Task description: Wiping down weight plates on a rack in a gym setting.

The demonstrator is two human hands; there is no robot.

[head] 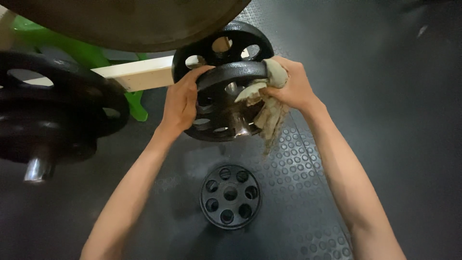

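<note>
Black round cast-iron weight plate with holes (219, 103) sits on a chrome peg, edge-on between both hands. Left hand (182, 101) clamps its left rim; right hand (291, 86) presses crumpled beige cloth (269, 103) against right rim.

**Pretty dim shot, light mostly lands in the middle**

Overall it's dark and a bit murky. The brightest stuff is mid-frame: both forearms and the pale rag (269, 103) catch soft light from above, no harsh glare. The black floor mat (308, 192) only shows its dot texture in the lower centre, then fades to near black at the right edge and upper right. Upper left is soft and out of focus, especially the big plate (125, 21) up top. A small highlight sits on the chrome bar end (37, 168), lower left. Slight wide-angle stretch at the edges.
</note>
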